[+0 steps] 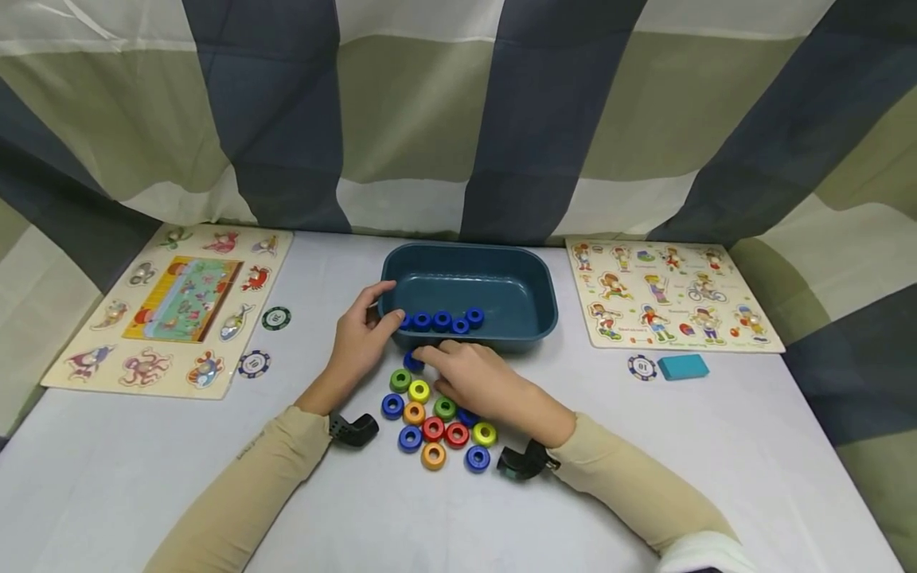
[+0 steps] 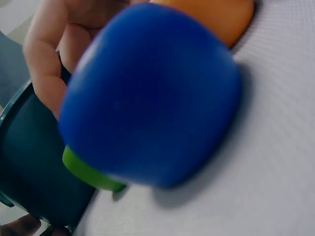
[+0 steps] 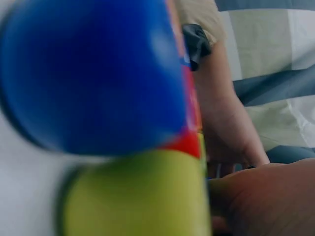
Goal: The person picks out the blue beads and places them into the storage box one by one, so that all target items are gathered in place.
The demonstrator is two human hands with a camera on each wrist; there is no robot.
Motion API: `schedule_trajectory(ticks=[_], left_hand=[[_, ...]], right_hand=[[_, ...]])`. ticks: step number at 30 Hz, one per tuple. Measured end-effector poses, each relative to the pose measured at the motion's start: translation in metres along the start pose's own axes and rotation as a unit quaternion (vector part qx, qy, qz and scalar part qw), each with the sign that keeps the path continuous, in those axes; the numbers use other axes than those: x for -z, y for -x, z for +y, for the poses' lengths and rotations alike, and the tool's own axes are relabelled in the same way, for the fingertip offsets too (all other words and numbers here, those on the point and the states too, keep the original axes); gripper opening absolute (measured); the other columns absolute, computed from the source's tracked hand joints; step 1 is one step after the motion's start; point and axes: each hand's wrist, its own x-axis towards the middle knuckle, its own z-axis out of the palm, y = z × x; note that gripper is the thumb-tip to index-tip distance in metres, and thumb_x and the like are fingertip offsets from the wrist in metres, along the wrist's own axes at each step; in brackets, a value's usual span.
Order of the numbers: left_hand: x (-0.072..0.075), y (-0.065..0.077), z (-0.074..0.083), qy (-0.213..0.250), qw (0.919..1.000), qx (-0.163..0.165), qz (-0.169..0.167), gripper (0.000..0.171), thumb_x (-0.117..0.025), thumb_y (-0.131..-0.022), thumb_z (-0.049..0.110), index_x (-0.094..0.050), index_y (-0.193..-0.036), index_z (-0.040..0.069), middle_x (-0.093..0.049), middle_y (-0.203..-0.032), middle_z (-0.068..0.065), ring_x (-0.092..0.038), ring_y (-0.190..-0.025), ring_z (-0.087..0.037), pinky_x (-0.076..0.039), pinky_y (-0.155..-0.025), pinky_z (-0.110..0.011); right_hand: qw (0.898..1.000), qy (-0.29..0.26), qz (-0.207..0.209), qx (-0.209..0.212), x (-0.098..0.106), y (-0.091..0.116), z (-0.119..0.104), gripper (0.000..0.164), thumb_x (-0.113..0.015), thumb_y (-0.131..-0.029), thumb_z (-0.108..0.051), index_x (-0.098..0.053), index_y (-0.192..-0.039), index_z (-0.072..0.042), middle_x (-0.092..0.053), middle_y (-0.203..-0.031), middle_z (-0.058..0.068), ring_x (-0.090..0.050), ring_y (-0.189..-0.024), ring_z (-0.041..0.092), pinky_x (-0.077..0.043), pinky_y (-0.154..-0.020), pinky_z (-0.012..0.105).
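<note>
A dark teal tub [image 1: 473, 342] stands at the back, with several blue rings [image 1: 442, 321] along its near inside wall. My left hand [image 1: 358, 338] holds its near left corner, forefinger at the side rim and thumb over the front. My right hand [image 1: 476, 378] reaches across the loose rings, its curled fingers at a blue ring [image 1: 412, 363] just in front of the tub. A green ring [image 1: 400, 380] and a yellow ring [image 1: 419, 391] lie right below it. In the left wrist view a large blue ring [image 2: 152, 98] hides the right fingertips [image 2: 49, 93] partly.
Orange, red, blue, green and yellow rings [image 1: 433, 430] lie loosely grouped before the tub. A sea-animal puzzle board [image 1: 107, 338] is at the left, beside two poker chips [image 1: 275, 318]. At the right are a sports puzzle board [image 1: 673, 318], another chip [image 1: 641, 368] and a turquoise block [image 1: 684, 367].
</note>
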Motion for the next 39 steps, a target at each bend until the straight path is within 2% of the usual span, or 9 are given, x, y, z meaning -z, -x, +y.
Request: schedule_trajectory(ticks=[4,6,12,19,26,28,31,35,39], left_hand=[[0.001,-0.001,0.0,-0.001,1.0,-0.002,0.002,0.044,-0.059,-0.095,0.01,-0.05,-0.137,0.002,-0.048,-0.145,-0.021,-0.053,-0.128,-0.04,-0.046,-0.101,-0.05],[0.0,-0.001,0.0,0.0,1.0,0.0,0.001,0.045,-0.059,-0.095,0.01,-0.049,-0.138,0.002,-0.047,-0.145,-0.021,-0.053,-0.128,-0.039,-0.046,-0.101,-0.049],[0.0,-0.001,-0.001,0.003,1.0,-0.001,-0.003,0.044,-0.058,-0.095,0.01,-0.049,-0.138,0.004,-0.047,-0.146,-0.02,-0.052,-0.129,-0.039,-0.046,-0.102,-0.049],[-0.001,-0.001,0.0,0.004,1.0,0.003,0.0,0.045,-0.059,-0.094,0.009,-0.05,-0.138,0.002,-0.047,-0.145,-0.02,-0.052,-0.129,-0.038,-0.047,-0.1,-0.048],[0.0,0.0,-0.001,0.001,1.0,0.009,0.001,0.046,-0.059,-0.095,0.01,-0.049,-0.138,0.002,-0.047,-0.146,-0.02,-0.051,-0.13,-0.039,-0.046,-0.101,-0.049],[0.0,0.0,-0.001,0.002,1.0,0.009,0.001,0.045,-0.059,-0.095,0.01,-0.049,-0.138,0.002,-0.047,-0.146,-0.021,-0.052,-0.129,-0.039,-0.046,-0.101,-0.049],[0.0,0.0,-0.001,0.003,1.0,0.009,0.001,0.046,-0.059,-0.095,0.01,-0.049,-0.138,0.002,-0.047,-0.146,-0.021,-0.052,-0.129,-0.039,-0.046,-0.101,-0.049],[-0.001,0.0,0.0,-0.001,0.9999,0.011,0.003,0.046,-0.059,-0.095,0.01,-0.049,-0.139,0.001,-0.047,-0.146,-0.021,-0.053,-0.128,-0.039,-0.046,-0.102,-0.049],[-0.001,0.0,0.001,-0.003,0.9999,0.012,0.004,0.046,-0.058,-0.095,0.01,-0.048,-0.139,0.002,-0.046,-0.147,-0.02,-0.053,-0.128,-0.038,-0.046,-0.102,-0.049]], right_hand=[[1.0,-0.002,0.018,0.0,-0.002,-0.002,-0.002,0.017,-0.067,-0.089,-0.014,-0.059,-0.104,-0.013,-0.06,-0.089,0.002,-0.058,-0.071,0.011,-0.05,-0.062,0.024],[1.0,-0.005,0.025,-0.002,-0.003,-0.002,-0.003,0.015,-0.068,-0.088,-0.013,-0.056,-0.096,-0.013,-0.057,-0.085,0.001,-0.054,-0.067,0.01,-0.047,-0.059,0.022],[0.999,0.023,0.026,0.026,-0.003,-0.001,-0.002,0.039,-0.067,-0.089,-0.015,-0.061,-0.127,-0.016,-0.067,-0.1,0.004,-0.064,-0.08,0.012,-0.055,-0.067,0.025],[1.0,-0.002,-0.01,0.016,-0.002,-0.002,0.001,0.014,-0.065,-0.093,-0.017,-0.069,-0.106,-0.013,-0.064,-0.097,0.002,-0.063,-0.084,0.011,-0.055,-0.077,0.027],[0.999,-0.03,-0.035,0.023,0.008,0.0,0.002,0.019,-0.067,-0.09,-0.01,-0.069,-0.109,-0.008,-0.064,-0.101,0.006,-0.065,-0.091,0.013,-0.056,-0.081,0.027],[0.998,-0.045,-0.028,0.032,0.016,0.0,0.002,0.021,-0.068,-0.088,-0.009,-0.07,-0.109,-0.006,-0.066,-0.102,0.006,-0.064,-0.091,0.013,-0.055,-0.081,0.026],[0.997,-0.068,0.018,0.039,0.038,0.001,0.006,0.025,-0.072,-0.085,-0.01,-0.07,-0.11,-0.004,-0.068,-0.1,0.006,-0.062,-0.083,0.012,-0.054,-0.073,0.023],[0.991,-0.092,0.1,-0.012,0.067,-0.002,0.029,0.028,-0.074,-0.084,-0.012,-0.07,-0.11,-0.005,-0.07,-0.094,0.007,-0.059,-0.07,0.013,-0.05,-0.062,0.024],[0.983,-0.104,0.095,-0.116,0.072,-0.01,0.066,0.027,-0.073,-0.085,-0.01,-0.069,-0.112,-0.006,-0.072,-0.1,0.01,-0.066,-0.076,0.019,-0.054,-0.067,0.032]])
